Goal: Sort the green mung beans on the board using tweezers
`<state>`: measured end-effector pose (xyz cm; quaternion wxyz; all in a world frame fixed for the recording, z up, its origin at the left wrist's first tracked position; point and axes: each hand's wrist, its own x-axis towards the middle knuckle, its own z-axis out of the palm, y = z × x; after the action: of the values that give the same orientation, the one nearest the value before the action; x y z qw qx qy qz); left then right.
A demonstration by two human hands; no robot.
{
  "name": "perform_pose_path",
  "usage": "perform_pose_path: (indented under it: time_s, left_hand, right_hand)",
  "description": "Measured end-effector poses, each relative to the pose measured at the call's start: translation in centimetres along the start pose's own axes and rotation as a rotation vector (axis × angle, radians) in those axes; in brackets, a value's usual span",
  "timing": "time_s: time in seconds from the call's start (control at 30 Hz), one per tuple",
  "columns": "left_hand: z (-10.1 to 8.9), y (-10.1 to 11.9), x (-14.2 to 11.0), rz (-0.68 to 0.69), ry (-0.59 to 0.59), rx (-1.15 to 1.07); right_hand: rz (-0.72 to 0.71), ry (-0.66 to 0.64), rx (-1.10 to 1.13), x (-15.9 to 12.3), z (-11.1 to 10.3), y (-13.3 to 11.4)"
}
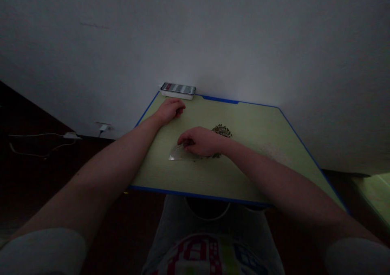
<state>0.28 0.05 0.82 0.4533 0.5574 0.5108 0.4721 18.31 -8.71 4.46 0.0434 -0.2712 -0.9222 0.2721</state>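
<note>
My left hand [171, 110] rests on the far left part of the pale green tabletop [243, 177], its fingers curled inward; whatever they hold, if anything, is hidden. My right hand [201, 141] reaches across the middle with bent fingers above a clear plastic bag [179, 154]. Dark small bits show in the shadow under those fingers, too dim to name. Just beyond the right wrist lies a heap of small, dark and pale seed-like pieces [222, 129]. A few more pieces are scattered on the near side of this hand.
A white box with a phone-like dark slab [178, 89] on top stands at the back left edge, against the wall. Faint pale scraps [274, 151] lie at right. Blue edging [221, 100] rims the table. A plug [104, 127] and white cables [71, 135] are at lower left.
</note>
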Motion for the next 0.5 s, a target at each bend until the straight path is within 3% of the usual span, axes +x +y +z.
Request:
perform_pose_path:
  time_s: [0.3,0.5]
  left_hand:
    - [-0.1,-0.3,0.1,0.017,-0.002,0.014]
    - [-0.1,-0.3,0.1,0.003,-0.008,0.014]
  right_hand:
    - [-0.004,-0.005,0.041,-1.0,-2.3,0.4]
    - [0.024,-0.020,0.001,-1.3,-1.8,1.5]
